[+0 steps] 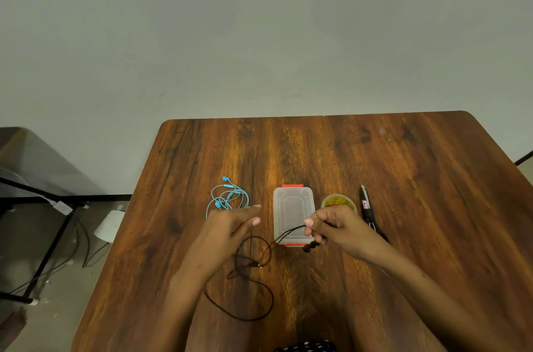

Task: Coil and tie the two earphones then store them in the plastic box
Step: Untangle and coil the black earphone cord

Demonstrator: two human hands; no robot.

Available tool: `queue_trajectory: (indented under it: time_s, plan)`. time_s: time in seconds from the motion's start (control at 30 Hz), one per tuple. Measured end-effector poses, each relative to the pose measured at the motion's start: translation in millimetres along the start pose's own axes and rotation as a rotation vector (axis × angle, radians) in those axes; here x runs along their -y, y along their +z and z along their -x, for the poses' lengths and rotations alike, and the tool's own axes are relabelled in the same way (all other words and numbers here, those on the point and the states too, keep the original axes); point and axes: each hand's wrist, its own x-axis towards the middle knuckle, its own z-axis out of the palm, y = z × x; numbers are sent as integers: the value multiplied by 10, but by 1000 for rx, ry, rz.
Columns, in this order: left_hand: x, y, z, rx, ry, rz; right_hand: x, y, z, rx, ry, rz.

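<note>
While right hand pinches black earphones, left hand hovers nr box.

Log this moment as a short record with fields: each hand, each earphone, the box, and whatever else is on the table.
left hand: open, fingers straight, above the table, holding nothing
right hand: pinches the black earphone cable near the earbuds
black earphone: uncoiled, loose loops on the table, earbuds hanging below the right hand
blue earphone: loose tangle, left of the box, untouched
plastic box: clear, red clips, lid on
other items: tape roll, cutters
table: wooden
</note>
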Motion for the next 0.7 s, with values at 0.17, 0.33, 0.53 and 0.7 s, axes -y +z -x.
queue_trajectory:
  time_s: [0.17,0.33,0.53,0.7]
  plan:
    - [-263,348,-123,155,-5,151,89,149,-80,4,-58,11]
    - [-183,339,-126,71,125,48,39,113,-65,57,-49,-38]
    - [7,171,-55,-27,130,3,-193,-99,18,71,5,-57]
    - [83,193,-43,-18,94,-9,-311,-96,38,28,36,-136]
